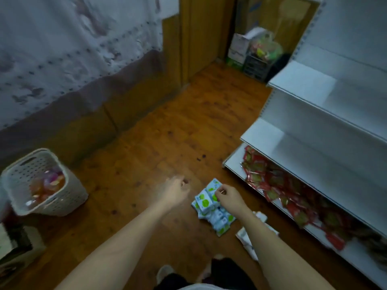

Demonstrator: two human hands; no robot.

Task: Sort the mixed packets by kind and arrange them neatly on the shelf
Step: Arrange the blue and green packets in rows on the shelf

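Packets in white, blue and green point(211, 208) are lying in one loose heap on the wooden floor point(146, 147) just in front of me, flat glossy rectangles overlapping too much for me to be counting them exactly. My right hand point(229, 196) is resting on top of that heap, its grip pinching the edge of the uppermost packet between thumb and fingertips. My left hand point(177, 190) is hovering beside the heap over bare boards, fingers loosely curled and holding nothing. To the right, red foil packets point(278, 185), crinkled and shiny, are crowding the lowest tier of the white metal shelf point(293, 132); three flat tiers are showing above them. To the left, one cream perforated plastic basket point(69, 185) is standing on the floor with blurred colourful packets inside. Some white crumpled material point(247, 237) is lying by my right forearm.
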